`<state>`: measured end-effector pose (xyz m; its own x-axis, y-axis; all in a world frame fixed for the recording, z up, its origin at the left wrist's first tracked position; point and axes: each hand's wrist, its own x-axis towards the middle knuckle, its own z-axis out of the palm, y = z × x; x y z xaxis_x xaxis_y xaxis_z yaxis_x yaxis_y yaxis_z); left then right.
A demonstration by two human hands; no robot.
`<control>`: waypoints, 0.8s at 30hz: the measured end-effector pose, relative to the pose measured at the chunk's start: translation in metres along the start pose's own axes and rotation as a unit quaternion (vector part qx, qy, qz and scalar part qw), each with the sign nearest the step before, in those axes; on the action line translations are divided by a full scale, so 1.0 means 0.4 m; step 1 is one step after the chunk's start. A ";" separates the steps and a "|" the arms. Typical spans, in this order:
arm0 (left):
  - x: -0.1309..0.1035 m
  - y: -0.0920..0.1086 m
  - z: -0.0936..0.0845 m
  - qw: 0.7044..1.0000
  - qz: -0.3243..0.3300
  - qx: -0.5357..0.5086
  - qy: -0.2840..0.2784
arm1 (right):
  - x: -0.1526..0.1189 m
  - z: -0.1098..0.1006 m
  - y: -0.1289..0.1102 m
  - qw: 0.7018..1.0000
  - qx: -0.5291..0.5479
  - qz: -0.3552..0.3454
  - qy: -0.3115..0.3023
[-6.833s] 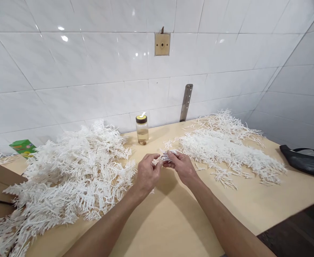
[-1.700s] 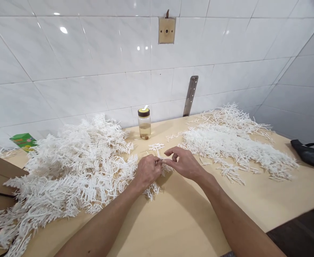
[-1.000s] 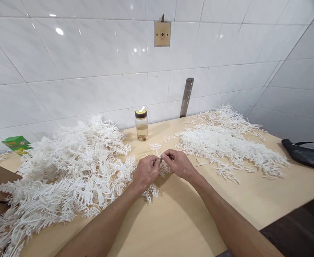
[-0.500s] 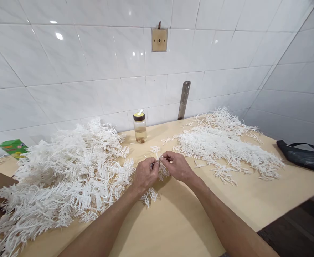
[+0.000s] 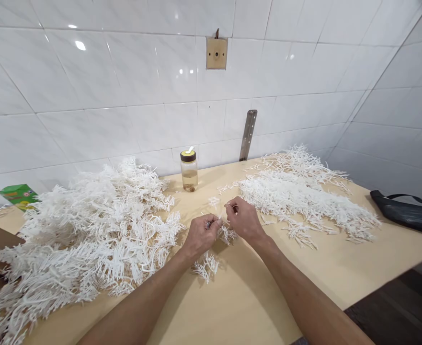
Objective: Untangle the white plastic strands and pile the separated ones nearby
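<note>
My left hand (image 5: 200, 235) is closed, thumb against fingers, on a white branching plastic sprig (image 5: 227, 235), whose thin prongs stick out past the fingertips. Just to the right, my right hand (image 5: 245, 219) is pinched a short gap away from the left fingertips. Whatever sits in that pinch is too small to make out. A loose white piece (image 5: 214, 201) lies on the table beyond the hands. Closer to me, more white prongs (image 5: 206, 266) rest below the left wrist.
A large heap of white sprigs (image 5: 99, 230) covers the left side. A flatter pile (image 5: 297, 191) lies at right. Behind stands a lidded jar of liquid (image 5: 189, 175). A metal strip (image 5: 248, 136) leans on the tiled wall. A black bag (image 5: 404, 211) lies far right, a green box (image 5: 18, 195) far left.
My hands have come apart slightly: the right has moved up and right, away from the left fingertips. The left has shifted a little right, still gripping the sprig.
</note>
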<state>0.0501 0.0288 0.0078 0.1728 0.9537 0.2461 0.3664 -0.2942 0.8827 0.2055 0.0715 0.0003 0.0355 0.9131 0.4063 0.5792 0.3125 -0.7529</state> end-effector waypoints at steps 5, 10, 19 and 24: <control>0.002 -0.014 -0.009 0.996 0.010 0.072 0.061 | 0.012 -0.049 0.013 0.992 0.067 0.103 0.018; 0.000 -0.030 -0.015 0.972 0.068 0.205 0.088 | 0.034 -0.092 0.058 0.996 -0.066 0.049 0.043; -0.001 -0.037 -0.013 0.935 0.071 0.338 0.079 | -0.004 -0.072 -0.034 0.990 0.012 -0.047 -0.129; -0.002 -0.039 -0.010 0.931 0.072 0.353 0.060 | -0.022 -0.024 -0.050 0.985 -0.007 -0.100 -0.144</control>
<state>0.0406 0.0330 -0.0047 0.1786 0.8886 0.4225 0.8638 -0.3472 0.3652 0.2015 0.0545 0.0167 -0.3108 0.8708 0.3810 0.5630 0.4916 -0.6643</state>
